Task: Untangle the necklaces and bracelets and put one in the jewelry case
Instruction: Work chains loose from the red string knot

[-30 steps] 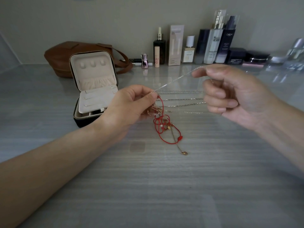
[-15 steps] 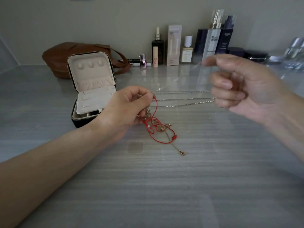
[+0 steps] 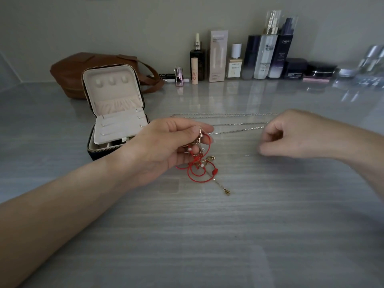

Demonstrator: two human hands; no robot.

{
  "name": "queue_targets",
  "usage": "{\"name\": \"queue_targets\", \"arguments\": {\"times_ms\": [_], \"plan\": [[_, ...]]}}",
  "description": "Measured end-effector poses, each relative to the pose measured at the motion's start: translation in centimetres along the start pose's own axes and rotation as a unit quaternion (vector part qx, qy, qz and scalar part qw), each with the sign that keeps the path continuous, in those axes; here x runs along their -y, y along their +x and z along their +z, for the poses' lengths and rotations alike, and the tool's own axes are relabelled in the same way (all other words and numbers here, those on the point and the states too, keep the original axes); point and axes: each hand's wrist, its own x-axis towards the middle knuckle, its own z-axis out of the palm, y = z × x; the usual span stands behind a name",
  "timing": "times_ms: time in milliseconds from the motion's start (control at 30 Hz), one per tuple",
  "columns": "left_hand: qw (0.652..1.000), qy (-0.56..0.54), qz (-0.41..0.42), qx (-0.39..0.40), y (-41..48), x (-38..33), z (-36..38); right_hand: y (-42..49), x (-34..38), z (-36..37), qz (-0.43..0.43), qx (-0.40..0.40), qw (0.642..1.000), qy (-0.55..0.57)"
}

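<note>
Grey, faintly streaked glossy counter [image 3: 207,235] meets a plain pale wall [image 3: 145,21]; a row of cosmetic bottles [image 3: 264,57] and a brown bag [image 3: 70,73] sit along the back, well beyond both hands. Left hand [image 3: 166,146] grips a knot of red cord bracelet [image 3: 199,173] and gold chain [image 3: 220,185], loops trailing below its fingers onto the counter; the black jewelry case [image 3: 112,94] stands open just beyond and left of that hand, cream-lined, lid upright. Thin silver chains [image 3: 234,123] lie stretched from near the left hand's fingertips to the right hand [image 3: 295,136], which is low at the counter with fingers curled; whether it pinches a chain, cannot tell.
</note>
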Motion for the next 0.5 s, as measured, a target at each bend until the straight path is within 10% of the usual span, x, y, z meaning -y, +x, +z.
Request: {"name": "queue_targets", "arguments": {"times_ms": [200, 500], "plan": [[1.0, 0.011, -0.003, 0.022, -0.3, -0.1, 0.4, -0.8, 2.5, 1.2, -0.142, -0.169, 0.969, 0.115], [0.997, 0.054, -0.002, 0.048, -0.9, -0.2, 0.9, -0.8, 4.9, 3.2, -0.206, -0.13, 0.953, 0.178]]}}
